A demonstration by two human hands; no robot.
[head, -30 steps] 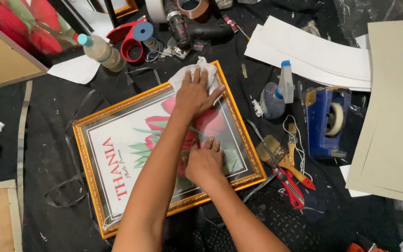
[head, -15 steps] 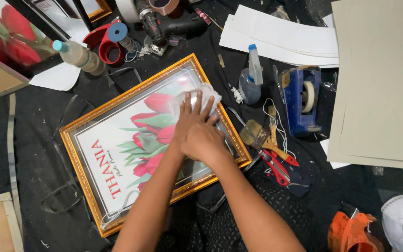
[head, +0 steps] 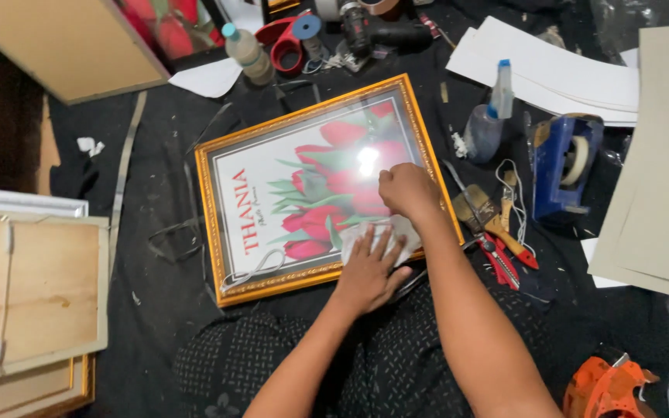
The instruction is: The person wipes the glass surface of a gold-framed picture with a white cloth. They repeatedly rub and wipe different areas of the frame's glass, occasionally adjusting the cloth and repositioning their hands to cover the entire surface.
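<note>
**Cloth on framed print**

White cloth [head: 385, 236] lies on the gold-framed tulip print's [head: 311, 186] near right corner, on the black floor mat [head: 156, 310]. Your left hand [head: 369, 267] presses it flat, fingers spread. Your right hand [head: 408, 190] rests curled on the glass, holding nothing. Brush [head: 489, 217] and red cutters [head: 501, 259] just right.

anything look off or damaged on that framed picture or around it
No damage shows. The gold-framed tulip print lies askew on the black mat, with a bright glare spot on its glass. The left hand presses a white cloth on it.
</note>
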